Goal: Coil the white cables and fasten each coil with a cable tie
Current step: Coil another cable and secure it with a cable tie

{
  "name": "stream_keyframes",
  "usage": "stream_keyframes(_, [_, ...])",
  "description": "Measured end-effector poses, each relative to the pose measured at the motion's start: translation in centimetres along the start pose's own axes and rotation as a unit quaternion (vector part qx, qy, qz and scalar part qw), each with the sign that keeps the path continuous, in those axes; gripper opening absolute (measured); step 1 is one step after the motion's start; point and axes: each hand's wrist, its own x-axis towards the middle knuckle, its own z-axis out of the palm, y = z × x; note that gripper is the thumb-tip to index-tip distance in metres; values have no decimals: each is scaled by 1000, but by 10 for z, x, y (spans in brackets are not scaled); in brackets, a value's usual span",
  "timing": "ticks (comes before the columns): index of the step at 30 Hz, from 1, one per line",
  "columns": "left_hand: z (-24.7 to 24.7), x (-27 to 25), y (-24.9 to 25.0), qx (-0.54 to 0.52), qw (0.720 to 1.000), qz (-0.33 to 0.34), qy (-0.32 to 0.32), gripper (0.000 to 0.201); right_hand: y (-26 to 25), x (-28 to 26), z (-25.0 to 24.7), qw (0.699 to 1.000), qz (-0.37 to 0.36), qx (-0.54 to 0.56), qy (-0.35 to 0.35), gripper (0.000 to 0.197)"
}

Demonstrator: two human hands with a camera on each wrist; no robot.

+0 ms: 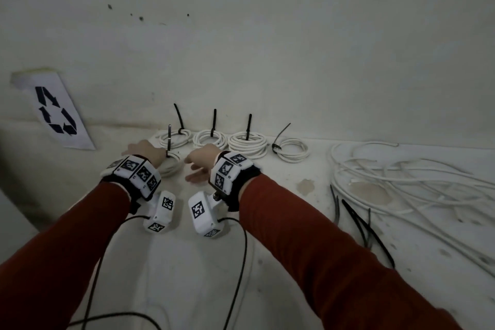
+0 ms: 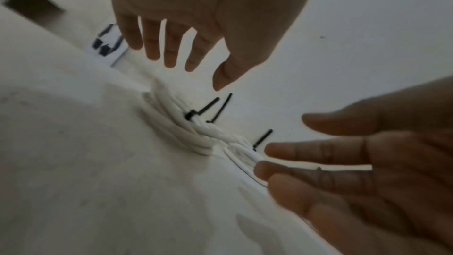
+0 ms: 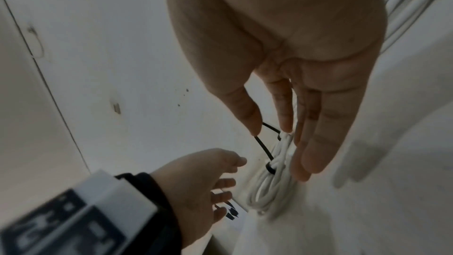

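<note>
A freshly tied white coil point(image 1: 174, 165) lies at the back of the table, its black cable tie point(image 1: 169, 139) standing up. My left hand point(image 1: 142, 150) hovers just left of it, fingers straight and spread, holding nothing. My right hand point(image 1: 198, 166) is just right of it, also flat and empty. In the left wrist view the left hand point(image 2: 193, 73) hangs above the coils point(image 2: 176, 129). In the right wrist view the right hand point(image 3: 286, 127) is stretched over the coil point(image 3: 269, 183) and its tie point(image 3: 263, 148); whether it touches them is unclear.
Several more tied coils point(image 1: 247, 143) line the wall behind. A tangle of loose white cables point(image 1: 401, 182) fills the right side, with loose black cable ties point(image 1: 359, 222) beside it. A sheet with a recycling symbol point(image 1: 53, 110) leans at the left.
</note>
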Motion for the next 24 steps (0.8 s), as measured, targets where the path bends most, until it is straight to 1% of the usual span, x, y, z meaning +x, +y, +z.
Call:
stream_keyframes(2, [-1, -18, 14, -31, 998, 15, 54, 39, 1, -28, -14, 1000, 3, 5, 5, 41])
stream_keyframes(4, [-1, -44, 34, -53, 992, 62, 96, 34, 1, -63, -32, 1000, -10, -1, 30, 26])
stream_keyframes(6, [1, -74, 58, -68, 980, 133, 131, 26, 3, -102, -53, 997, -21, 2, 71, 19])
stream_keyframes(8, [7, -105, 86, -91, 961, 219, 140, 21, 6, -141, -75, 992, -33, 0, 118, 14])
stream_keyframes(10, [14, -137, 112, -100, 944, 289, 125, 23, 13, -176, -101, 980, -55, -63, 179, 4])
stream_keyframes(12, [21, -172, 136, -104, 930, 336, 112, 24, 29, -207, -134, 953, -60, -178, 239, 8])
stream_keyframes(13, [26, -188, 149, -99, 923, 355, 112, 22, 37, -221, -153, 931, -48, -245, 266, 14])
stream_keyframes(14, [29, -205, 161, -95, 914, 378, 111, 21, 45, -235, -170, 905, -25, -308, 292, 20])
stream_keyframes(16, [36, -234, 184, -90, 900, 415, 95, 21, 62, -261, -204, 864, 54, -391, 313, 29])
stream_keyframes(18, [44, -252, 205, -94, 892, 437, 65, 22, 87, -288, -235, 820, 172, -450, 309, 33])
stream_keyframes(19, [48, -261, 214, -91, 889, 446, 51, 22, 104, -295, -256, 799, 209, -481, 294, 36])
stream_keyframes(20, [51, -269, 224, -84, 885, 457, 41, 22, 120, -303, -271, 773, 235, -516, 282, 46])
stream_keyframes(21, [54, -276, 233, -78, 878, 470, 37, 23, 131, -312, -279, 757, 248, -540, 271, 59])
stream_keyframes(22, [56, -284, 241, -73, 872, 482, 31, 23, 137, -322, -283, 756, 240, -546, 269, 63])
stream_keyframes(23, [57, -289, 249, -71, 866, 494, 28, 24, 135, -331, -281, 771, 230, -538, 252, 56])
stream_keyframes(24, [58, -294, 255, -70, 861, 504, 21, 25, 132, -339, -276, 777, 222, -540, 235, 42])
